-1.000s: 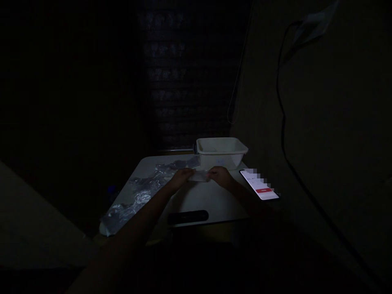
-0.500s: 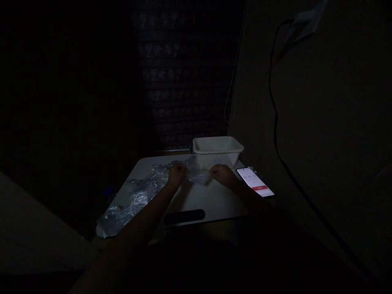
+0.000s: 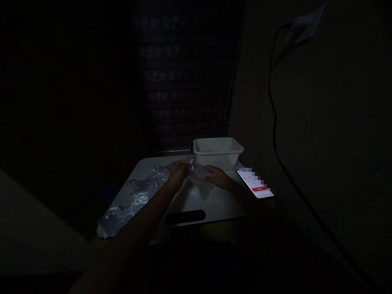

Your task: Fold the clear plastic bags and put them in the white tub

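Note:
A clear plastic bag [image 3: 198,173] hangs between my hands above the white board [image 3: 196,204]. My left hand [image 3: 179,174] is closed on its left edge. On the other side, my right hand [image 3: 218,177] holds the bag's right part between thumb and fingers. More crumpled clear plastic [image 3: 141,198] lies along the left side of the board, beside my left forearm. Just behind my hands stands a white tub [image 3: 218,160].
A lit phone [image 3: 255,183] lies at the board's right edge. The board has a dark handle slot [image 3: 185,216] at the front. A black cable [image 3: 275,134] hangs from a wall outlet [image 3: 306,24] on the right. Dark blinds [image 3: 183,81] are behind.
The bag between my hands has spread and hangs lower, with its shape opened out. My right hand has shifted slightly left, and its fingers reach further around the plastic.

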Action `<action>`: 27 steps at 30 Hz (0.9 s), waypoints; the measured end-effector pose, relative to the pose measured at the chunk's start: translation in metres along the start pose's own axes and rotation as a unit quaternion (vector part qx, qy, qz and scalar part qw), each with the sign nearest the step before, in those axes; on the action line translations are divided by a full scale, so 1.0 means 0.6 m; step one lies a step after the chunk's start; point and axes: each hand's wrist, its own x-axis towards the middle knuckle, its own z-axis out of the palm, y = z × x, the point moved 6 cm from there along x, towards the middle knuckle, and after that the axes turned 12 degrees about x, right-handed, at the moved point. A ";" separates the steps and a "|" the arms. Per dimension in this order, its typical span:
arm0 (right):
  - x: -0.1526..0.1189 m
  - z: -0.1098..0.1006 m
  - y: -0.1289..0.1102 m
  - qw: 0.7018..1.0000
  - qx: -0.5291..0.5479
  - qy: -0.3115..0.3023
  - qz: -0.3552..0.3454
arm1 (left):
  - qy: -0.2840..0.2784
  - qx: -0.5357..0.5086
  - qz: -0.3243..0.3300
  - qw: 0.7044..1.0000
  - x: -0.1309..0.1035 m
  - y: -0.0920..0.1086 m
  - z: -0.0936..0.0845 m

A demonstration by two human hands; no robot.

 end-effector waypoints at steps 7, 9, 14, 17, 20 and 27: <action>0.003 -0.026 0.006 0.999 -0.020 0.028 0.030 | -0.002 -0.081 -0.005 0.997 0.005 0.008 -0.010; 0.002 -0.043 0.007 0.997 0.005 0.068 0.034 | 0.015 -0.065 -0.019 0.998 0.004 0.006 -0.021; 0.000 -0.066 0.003 0.992 0.059 0.098 0.053 | 0.043 -0.032 -0.042 0.998 0.002 0.008 -0.039; -0.001 -0.078 0.002 0.992 0.057 0.096 0.061 | 0.034 -0.005 -0.017 0.999 0.002 0.017 -0.037; -0.004 -0.091 0.003 0.991 0.029 0.105 0.076 | 0.037 0.030 0.005 0.999 0.003 0.022 -0.035; -0.005 -0.027 -0.048 0.990 -0.112 0.085 -0.009 | -0.020 0.161 0.037 0.986 0.001 0.020 -0.009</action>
